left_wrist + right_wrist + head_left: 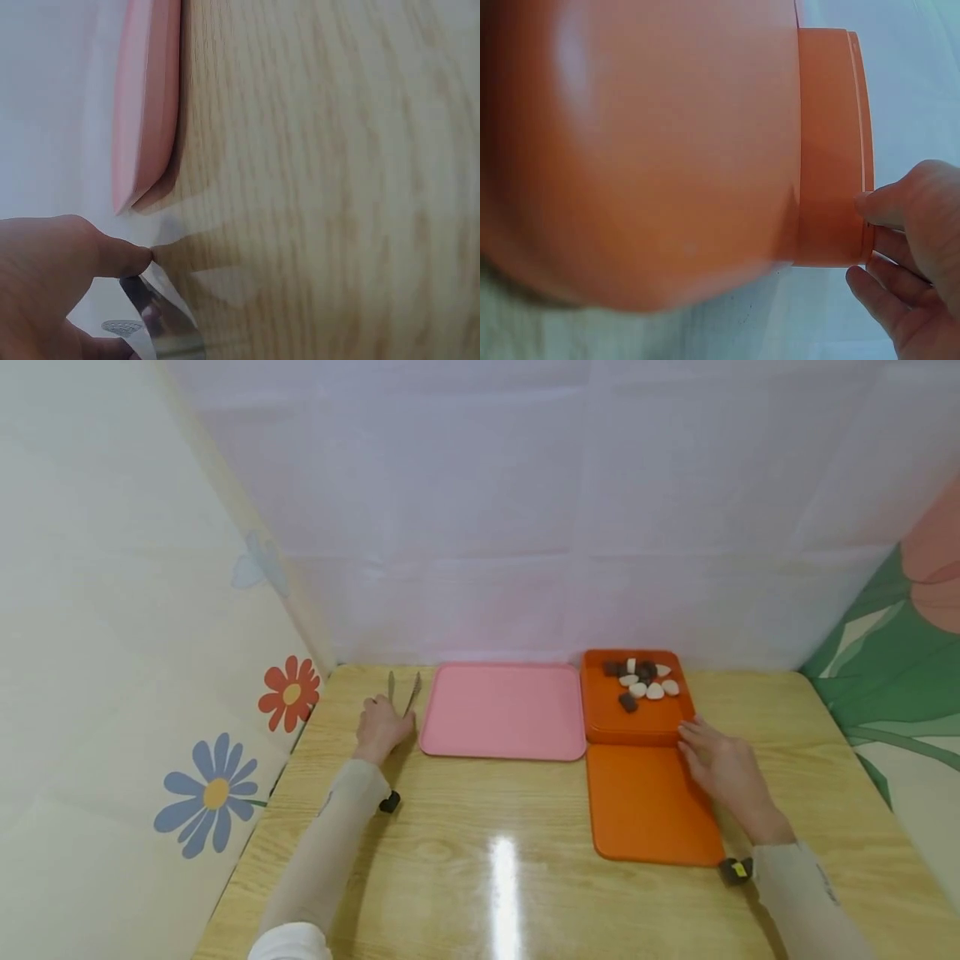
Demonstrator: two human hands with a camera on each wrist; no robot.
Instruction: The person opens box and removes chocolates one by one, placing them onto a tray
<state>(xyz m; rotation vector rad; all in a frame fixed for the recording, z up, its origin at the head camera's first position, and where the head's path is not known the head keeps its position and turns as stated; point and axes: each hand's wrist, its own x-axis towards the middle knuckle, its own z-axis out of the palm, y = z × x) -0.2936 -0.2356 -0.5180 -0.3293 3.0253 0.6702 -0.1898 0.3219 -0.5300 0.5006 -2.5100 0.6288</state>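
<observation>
My left hand [382, 723] holds metal tongs [413, 690] on the table, left of the pink tray [502, 755]. The two tong arms stand apart and point toward the back wall. In the left wrist view the thumb [120, 257] lies against one bright metal arm. My right hand [731, 772] grips the front right corner of the orange box [600, 722], thumb [881, 204] at its rim. Several dark brown and white pieces [637, 690] lie inside the box, mostly toward its back. Their kind is too small to tell.
A flat orange lid [648, 810] lies in front of the box, its right edge beneath the right forearm side. The pink tray stands directly left of the box. A pale cloth wall [450, 527] closes off the back of the wooden table [450, 843].
</observation>
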